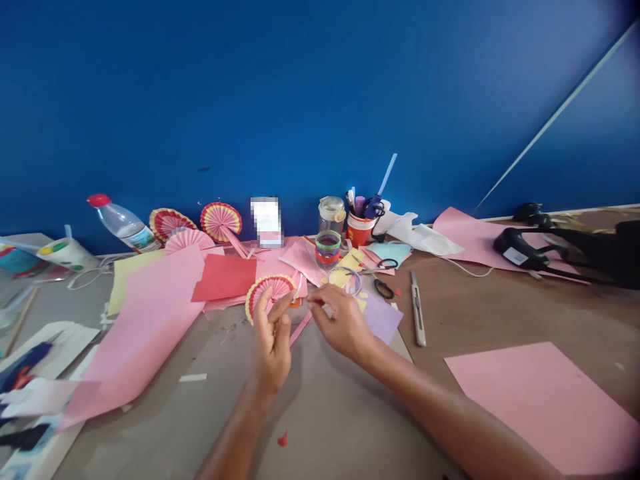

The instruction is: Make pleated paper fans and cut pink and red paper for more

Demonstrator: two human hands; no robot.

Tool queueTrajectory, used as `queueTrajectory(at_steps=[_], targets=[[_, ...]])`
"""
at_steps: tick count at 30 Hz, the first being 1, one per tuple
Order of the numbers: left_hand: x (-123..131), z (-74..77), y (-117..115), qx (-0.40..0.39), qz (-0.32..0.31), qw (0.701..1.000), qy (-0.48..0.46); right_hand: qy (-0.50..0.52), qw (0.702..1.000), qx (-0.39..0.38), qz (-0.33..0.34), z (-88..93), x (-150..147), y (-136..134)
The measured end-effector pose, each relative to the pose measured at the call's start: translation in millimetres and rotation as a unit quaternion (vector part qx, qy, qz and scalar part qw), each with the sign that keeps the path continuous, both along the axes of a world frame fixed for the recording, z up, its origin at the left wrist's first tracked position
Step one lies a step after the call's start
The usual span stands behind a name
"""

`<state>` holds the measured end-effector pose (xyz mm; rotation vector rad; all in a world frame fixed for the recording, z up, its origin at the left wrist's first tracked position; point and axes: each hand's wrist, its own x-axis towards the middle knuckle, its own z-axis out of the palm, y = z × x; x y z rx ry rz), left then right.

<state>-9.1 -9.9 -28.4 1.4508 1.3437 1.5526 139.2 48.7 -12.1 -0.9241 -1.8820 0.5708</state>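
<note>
My left hand (271, 347) is raised over the table with its thumb and fingers apart, and I see nothing held in it. Just behind its fingers lies a folded pink paper fan (255, 300) with a red and yellow rim. My right hand (345, 321) is closed in a pinch, its fingertips pointing at the left hand; whatever is between them is too small to make out. Below the gap between the hands runs a narrow pink paper strip (301, 329). Purple paper (383, 317) lies beyond the right wrist, near black-handled scissors (384, 289).
A box cutter (418, 313) lies right of the purple paper. Stacked tape rolls (328, 252), a jar (332, 212) and a red cup (360, 231) of pens stand by the blue wall. Pink sheets (540, 400) lie right and left. A bottle (123, 223) leans at back left.
</note>
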Motion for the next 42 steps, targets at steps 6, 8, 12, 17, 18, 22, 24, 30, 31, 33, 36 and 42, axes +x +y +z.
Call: queueTrajectory(at_steps=[6, 8, 12, 17, 18, 22, 24, 30, 31, 33, 36, 42], targets=[[7.3, -3.8, -3.6, 0.039, -0.044, 0.993, 0.099, 0.017, 0.998, 0.038, -0.046, -2.3, -12.7, -9.4], [9.4, -5.0, -4.2, 0.043, -0.053, 0.989, 0.13, -0.008, 0.996, 0.064, -0.065, -6.1, -12.0, -7.5], [11.9, -7.2, -5.3, 0.028, -0.042, 0.982, 0.184, -0.066, 0.987, 0.111, -0.097, -10.6, -9.9, -4.1], [8.5, -2.9, -2.4, 0.003, -0.045, 0.992, 0.116, -0.057, 0.991, 0.102, -0.058, -8.0, -8.5, -0.6], [7.4, -1.1, -1.3, -0.006, -0.043, 0.995, 0.085, -0.046, 0.995, 0.082, -0.042, -6.9, -8.1, 0.2], [5.0, 5.1, 1.7, -0.035, -0.031, 0.999, 0.013, -0.007, 1.0, -0.023, 0.011, -3.3, -6.9, 3.3], [4.8, 7.5, 2.4, -0.048, -0.025, 0.999, -0.003, 0.012, 0.998, -0.06, 0.034, -2.2, -6.5, 4.3], [6.0, 16.4, 2.7, -0.093, -0.005, 0.994, -0.053, 0.082, 0.977, -0.173, 0.094, -0.3, -4.9, 5.1], [6.3, 18.0, 2.7, -0.098, -0.004, 0.994, -0.055, 0.088, 0.974, -0.184, 0.101, -0.2, -4.6, 5.1], [6.7, 20.5, 2.5, -0.105, 0.002, 0.993, -0.062, 0.1, 0.968, -0.201, 0.111, -0.7, -3.9, 5.5], [5.8, 21.3, 3.1, -0.105, 0.017, 0.992, -0.062, 0.125, 0.956, -0.236, 0.126, -3.1, -2.4, 7.2], [-2.8, 13.7, 7.4, -0.078, 0.086, 0.992, -0.055, 0.169, 0.93, -0.309, 0.109, -8.1, -0.4, 11.7]])
